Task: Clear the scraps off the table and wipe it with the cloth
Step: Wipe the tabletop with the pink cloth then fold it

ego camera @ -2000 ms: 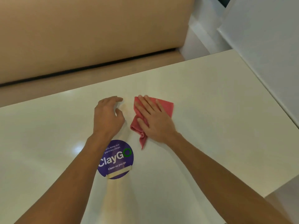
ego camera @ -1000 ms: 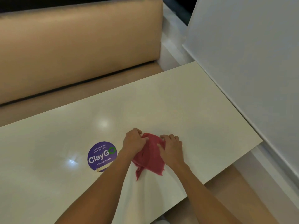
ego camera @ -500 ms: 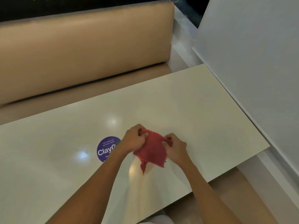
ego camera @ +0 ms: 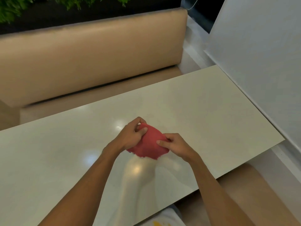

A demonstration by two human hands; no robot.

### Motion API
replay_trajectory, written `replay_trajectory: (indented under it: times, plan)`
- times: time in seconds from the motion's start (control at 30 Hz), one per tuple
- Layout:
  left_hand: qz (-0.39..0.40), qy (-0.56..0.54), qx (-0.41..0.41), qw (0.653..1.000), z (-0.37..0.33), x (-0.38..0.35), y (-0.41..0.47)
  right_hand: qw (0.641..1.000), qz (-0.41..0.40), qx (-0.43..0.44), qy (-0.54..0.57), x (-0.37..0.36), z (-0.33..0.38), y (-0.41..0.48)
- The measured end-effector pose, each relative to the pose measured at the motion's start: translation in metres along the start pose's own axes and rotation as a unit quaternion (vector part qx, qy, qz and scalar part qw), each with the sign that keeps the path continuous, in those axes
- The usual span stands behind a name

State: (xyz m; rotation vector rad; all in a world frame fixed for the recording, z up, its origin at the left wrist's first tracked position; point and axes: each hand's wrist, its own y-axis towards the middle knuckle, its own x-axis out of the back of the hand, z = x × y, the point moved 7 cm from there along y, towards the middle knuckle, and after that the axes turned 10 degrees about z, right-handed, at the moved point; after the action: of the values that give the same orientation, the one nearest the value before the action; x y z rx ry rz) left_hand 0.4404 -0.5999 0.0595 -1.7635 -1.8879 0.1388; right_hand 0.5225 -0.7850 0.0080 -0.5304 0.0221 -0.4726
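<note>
Wiping has stopped: the left hand (ego camera: 132, 136) pinches the far corner of the red cloth (ego camera: 149, 144), now lifted just above the counter (ego camera: 211, 111) middle; the right hand (ego camera: 176, 146) pinches its near side, probably refolding before more wiping.

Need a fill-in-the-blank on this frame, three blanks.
The left hand and right hand each pinch the red ____.
The grey panel borders the table on its ____ edge.
The beige bench stands at the table's ____ side.
Missing: cloth; right; far.
</note>
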Motion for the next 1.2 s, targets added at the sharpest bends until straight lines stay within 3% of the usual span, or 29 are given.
replay_trajectory:
  times: [0.23, 0.33, 0.63, 1.2]
  plan:
    - [-0.027, -0.072, 0.030, 0.997, 0.090, 0.069, -0.103, 0.996, 0.035, 0.037, -0.075, -0.128, 0.034, 0.014]
    - [-0.036, -0.094, 0.045, 0.994, 0.140, 0.096, -0.150, 0.996, 0.076, 0.020, -0.053, -0.196, 0.038, 0.021]
    - [-0.085, -0.139, 0.123, 0.979, 0.283, 0.158, -0.279, 0.983, 0.136, -0.018, -0.124, -0.370, 0.043, 0.040]
    - [-0.167, -0.073, 0.273, 0.945, 0.439, 0.158, -0.457, 0.921, 0.320, -0.125, -0.186, -0.581, 0.007, 0.043]
